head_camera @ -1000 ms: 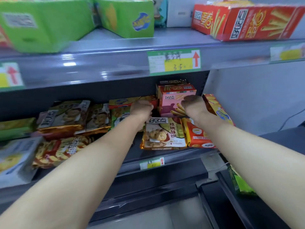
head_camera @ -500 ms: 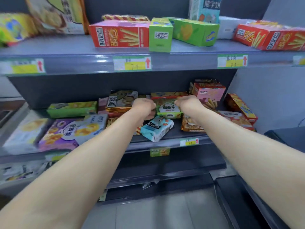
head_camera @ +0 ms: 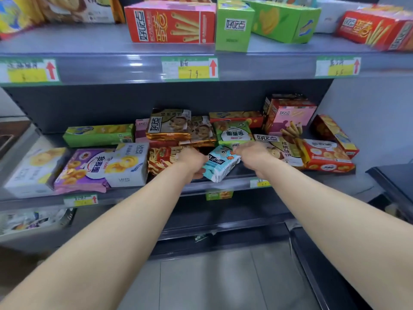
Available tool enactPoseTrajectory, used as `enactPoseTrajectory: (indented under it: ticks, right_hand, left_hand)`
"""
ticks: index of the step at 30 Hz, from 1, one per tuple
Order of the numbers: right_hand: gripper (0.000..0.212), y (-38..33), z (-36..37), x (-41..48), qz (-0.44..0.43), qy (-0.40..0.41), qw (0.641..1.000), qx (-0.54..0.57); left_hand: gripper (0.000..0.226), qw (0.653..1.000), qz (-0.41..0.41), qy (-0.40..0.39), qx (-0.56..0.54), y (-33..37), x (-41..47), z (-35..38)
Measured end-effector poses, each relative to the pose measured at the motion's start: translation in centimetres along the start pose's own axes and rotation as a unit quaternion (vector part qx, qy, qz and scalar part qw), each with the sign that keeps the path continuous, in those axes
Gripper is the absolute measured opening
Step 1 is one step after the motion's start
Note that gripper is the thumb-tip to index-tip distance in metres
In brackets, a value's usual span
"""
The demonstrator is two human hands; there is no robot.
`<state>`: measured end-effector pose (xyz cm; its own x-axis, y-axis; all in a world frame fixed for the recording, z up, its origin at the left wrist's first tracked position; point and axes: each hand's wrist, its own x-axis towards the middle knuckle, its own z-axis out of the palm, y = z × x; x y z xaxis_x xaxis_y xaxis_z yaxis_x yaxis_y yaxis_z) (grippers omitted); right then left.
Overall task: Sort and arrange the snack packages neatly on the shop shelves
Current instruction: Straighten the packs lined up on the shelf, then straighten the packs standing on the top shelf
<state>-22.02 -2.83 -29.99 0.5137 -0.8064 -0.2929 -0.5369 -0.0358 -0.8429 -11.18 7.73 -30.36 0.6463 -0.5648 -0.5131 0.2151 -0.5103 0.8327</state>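
Gloss all round
Between the fingers [head_camera: 197, 175], the light-blue packet [head_camera: 220, 164]: glossy plastic film; grey shelf [head_camera: 120, 196] below them: smooth, shiny.

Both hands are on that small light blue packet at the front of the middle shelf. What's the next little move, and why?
Probably turn the light blue packet square and lay it flat. It sits askew and tipped up at the front edge of the middle shelf, held between the left hand and the right hand, while the white box nearby lies flat.
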Motion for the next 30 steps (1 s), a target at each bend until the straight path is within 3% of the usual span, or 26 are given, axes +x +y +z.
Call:
enactPoseTrajectory:
  ticks: [9, 14, 25, 30]
  right_hand:
    - [0.04, 2.8, 0.9, 6.8, 0.028, -0.051, 0.997, -0.044]
    - [0.048, 4.1, 1.5, 9.6, 0.028, -0.073, 0.995, -0.066]
    - [0.031, 5.1, 0.6, 10.3, 0.044, -0.085, 0.993, -0.075]
    - [0.053, 4.5, -1.1, 8.6, 0.017, -0.075, 0.985, -0.157]
  left_hand:
    - [0.053, 0.991, -0.126, 0.039, -0.034, -2.5, 3.4, 3.5]
    - [0.054, 0.984, -0.154, 0.045, -0.081, -2.9, 5.1, 5.6]
    - [0.039, 0.978, -0.115, 0.087, -0.151, -2.6, 4.9, 5.8]
    - [0.035, 0.99, -0.016, 0.095, -0.1, -1.0, 2.9, 4.1]
